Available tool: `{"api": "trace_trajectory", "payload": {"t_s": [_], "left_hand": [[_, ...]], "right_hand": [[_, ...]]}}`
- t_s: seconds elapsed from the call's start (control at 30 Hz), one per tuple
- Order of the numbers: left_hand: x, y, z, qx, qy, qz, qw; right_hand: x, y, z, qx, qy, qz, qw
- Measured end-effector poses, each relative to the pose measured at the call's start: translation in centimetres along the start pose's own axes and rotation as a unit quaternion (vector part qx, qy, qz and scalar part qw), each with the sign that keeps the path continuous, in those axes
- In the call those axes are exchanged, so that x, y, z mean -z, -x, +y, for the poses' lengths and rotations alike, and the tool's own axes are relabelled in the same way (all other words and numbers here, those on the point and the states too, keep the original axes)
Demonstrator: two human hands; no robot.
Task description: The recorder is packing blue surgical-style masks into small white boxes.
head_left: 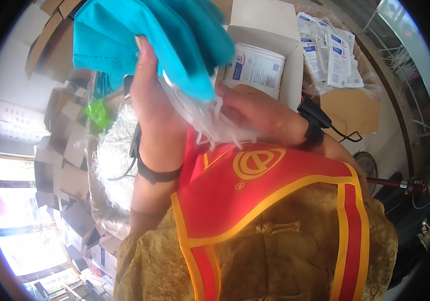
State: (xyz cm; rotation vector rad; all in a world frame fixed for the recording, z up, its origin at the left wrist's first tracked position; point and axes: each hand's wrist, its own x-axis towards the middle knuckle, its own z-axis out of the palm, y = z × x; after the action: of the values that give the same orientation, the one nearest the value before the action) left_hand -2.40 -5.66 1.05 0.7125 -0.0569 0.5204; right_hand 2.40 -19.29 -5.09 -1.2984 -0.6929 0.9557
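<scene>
A fanned stack of teal folded face masks is raised at the top of the head view, with white ear loops hanging from its lower side. My left hand is closed around the stack, thumb pressed on its front. At the stack's lower right edge, my right hand has its fingers curled in at the masks and their loops; its fingertips are partly hidden. Just beyond the right hand stands an open white box with white printed sachets inside.
More white sachets lie in a plastic-lined container at the back right, near a piece of brown cardboard. White stringy material fills a bin beside my left forearm, by a green plastic piece. Cardboard boxes crowd the left.
</scene>
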Motion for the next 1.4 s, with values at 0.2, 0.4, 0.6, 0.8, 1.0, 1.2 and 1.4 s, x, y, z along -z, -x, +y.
{"api": "trace_trajectory", "payload": {"t_s": [0.2, 0.4, 0.6, 0.8, 1.0, 1.2, 1.4], "left_hand": [[2.6, -1.7, 0.2, -0.013, -0.006, -0.034, 0.999], [3.1, -2.9, 0.7, -0.031, -0.021, -0.076, 0.996], [3.5, -3.4, 2.0, -0.040, 0.010, -0.054, 0.998], [4.5, -4.0, 3.8, -0.059, -0.034, -0.025, 0.997], [2.2, -2.2, 4.0, -0.083, -0.047, -0.002, 0.995], [2.6, -2.3, 5.4, -0.100, -0.034, -0.045, 0.993], [1.7, -0.7, 5.8, -0.074, -0.126, 0.046, 0.988]], "right_hand": [[-0.2, 0.6, 1.3, -0.051, -0.263, -0.077, 0.960], [0.2, 0.6, 1.1, -0.053, -0.170, -0.165, 0.970], [0.2, 1.7, 0.4, -0.054, -0.105, -0.099, 0.988], [1.6, 2.2, -0.1, -0.039, -0.092, -0.074, 0.992], [3.9, 1.8, -0.7, -0.045, -0.020, -0.054, 0.997], [4.7, 2.4, -3.7, 0.038, 0.304, -0.057, 0.950], [5.6, 4.6, -6.6, 0.028, 0.343, -0.037, 0.938]]}}
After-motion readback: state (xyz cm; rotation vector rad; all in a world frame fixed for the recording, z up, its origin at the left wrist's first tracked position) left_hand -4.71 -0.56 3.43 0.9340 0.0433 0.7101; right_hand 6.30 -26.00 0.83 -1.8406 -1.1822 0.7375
